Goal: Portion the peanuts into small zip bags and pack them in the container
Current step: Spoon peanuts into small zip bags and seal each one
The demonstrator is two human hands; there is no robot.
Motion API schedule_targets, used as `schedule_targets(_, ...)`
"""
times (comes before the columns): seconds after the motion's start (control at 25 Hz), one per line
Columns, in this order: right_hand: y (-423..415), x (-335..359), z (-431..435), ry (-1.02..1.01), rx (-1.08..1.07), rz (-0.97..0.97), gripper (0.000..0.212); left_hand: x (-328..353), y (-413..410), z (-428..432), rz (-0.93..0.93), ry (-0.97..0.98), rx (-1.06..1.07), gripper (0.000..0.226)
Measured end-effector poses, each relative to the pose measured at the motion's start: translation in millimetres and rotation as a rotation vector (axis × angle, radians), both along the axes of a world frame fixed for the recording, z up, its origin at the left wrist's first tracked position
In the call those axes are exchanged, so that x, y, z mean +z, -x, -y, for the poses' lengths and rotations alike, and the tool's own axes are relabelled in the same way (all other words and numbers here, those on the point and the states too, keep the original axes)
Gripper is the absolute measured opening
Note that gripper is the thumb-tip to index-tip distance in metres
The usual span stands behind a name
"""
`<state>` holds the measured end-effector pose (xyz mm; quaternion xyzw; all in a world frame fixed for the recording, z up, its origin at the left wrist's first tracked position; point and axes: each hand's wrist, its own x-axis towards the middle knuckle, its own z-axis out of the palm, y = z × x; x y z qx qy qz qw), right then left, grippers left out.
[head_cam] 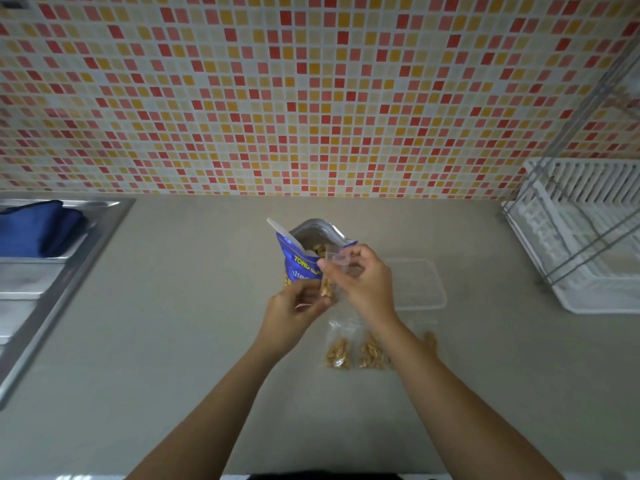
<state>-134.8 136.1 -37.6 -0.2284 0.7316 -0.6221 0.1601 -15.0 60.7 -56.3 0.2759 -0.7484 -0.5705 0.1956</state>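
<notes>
1. Nearest us, two filled zip bags [337,353] lie side by side on the grey counter [173,323], just left of the right forearm. More peanuts [430,341] show on that arm's other side.
2. Above the counter, both hands hold one small zip bag [329,284], part full of peanuts. The left hand [294,313] grips its lower end and the right hand [367,282] pinches its clear top.
3. A clear container [420,289] sits on the counter just right of the right hand.
4. Behind the hands, the blue peanut packet [304,249] stands open – we see peanuts in its silver mouth.
5. Farthest off are a sink [52,282] with a blue cloth [38,226] at left, a white dish rack [581,237] at right and the tiled wall [311,91].
</notes>
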Motion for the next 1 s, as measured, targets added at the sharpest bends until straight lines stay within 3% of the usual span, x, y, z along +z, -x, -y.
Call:
schedule_targets(0.12, -1.9, -26.4, -15.1, -0.061, 0.107, 0.064, 0.032, -30.6, -8.5, 0.0, 0.03, -0.252, 0.098, 0.01)
schedule_targets(0.2, -2.1, -48.1, -34.2, -0.211, 0.171, -0.048, 0.032, -52.9, -18.5, 1.0, 0.152, -0.372, 0.171, 0.015)
schedule_targets(0.28, -8.0, -69.5, -52.3, -0.425, 0.245, -0.266, 0.035, -72.1, -27.6, -0.4, 0.324, -0.245, 0.148, 0.012)
schedule_targets(0.4, -25.9, -95.7, -66.1, -0.622, 0.394, -0.424, 0.043, -85.7, -33.1, -7.5, 0.516, 0.174, 0.058, 0.021)
schedule_targets(0.48, -34.7, -107.0, -67.5, -0.706, 0.45, -0.486, 0.048, -91.6, -38.2, -8.6, 0.448, 0.465, 0.076, 0.034)
schedule_targets(0.6, -40.4, -118.3, -67.7, -0.73, 0.435, -0.601, 0.03, -106.6, -48.4, -12.4, 0.334, 0.816, -0.087, 0.036)
schedule_targets(0.72, -37.3, -118.6, -68.2, -0.739, 0.443, -0.65, 0.023, -111.4, -49.4, -17.7, 0.313, 0.848, -0.187, 0.039)
schedule_targets(0.84, -30.7, -118.2, -69.2, -0.741, 0.485, -0.647, 0.031, -110.2, -46.4, -22.4, 0.35, 0.843, -0.261, 0.04)
schedule_targets(1.0, -29.2, -107.6, -67.3, -0.657, 0.441, -0.667, 0.036, -86.4, -41.4, -10.2, 0.237, 0.831, -0.147, 0.04)
